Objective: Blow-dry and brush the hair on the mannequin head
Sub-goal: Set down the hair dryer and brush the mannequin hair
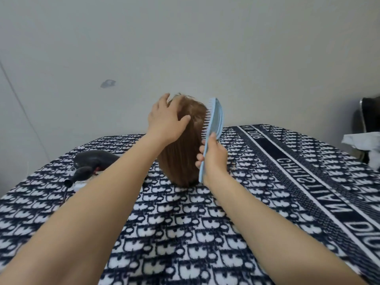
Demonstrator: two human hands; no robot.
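The mannequin head (184, 153) with straight brown hair stands upright on the patterned blanket, its back toward me. My left hand (166, 120) rests on the top left of the hair, fingers spread and fairly straight. My right hand (213, 155) grips the handle of a light blue brush (213, 122), held upright, with its bristles against the right side of the hair near the crown. A black hair dryer (92, 161) lies on the blanket to the left of the head, untouched.
A navy and white patterned blanket (205, 233) covers the surface. The dryer lies on a white tray or sheet (77, 185) at the left. A grey wall stands right behind. A dark chair (368, 114) and white cloth (364, 142) are at the right edge.
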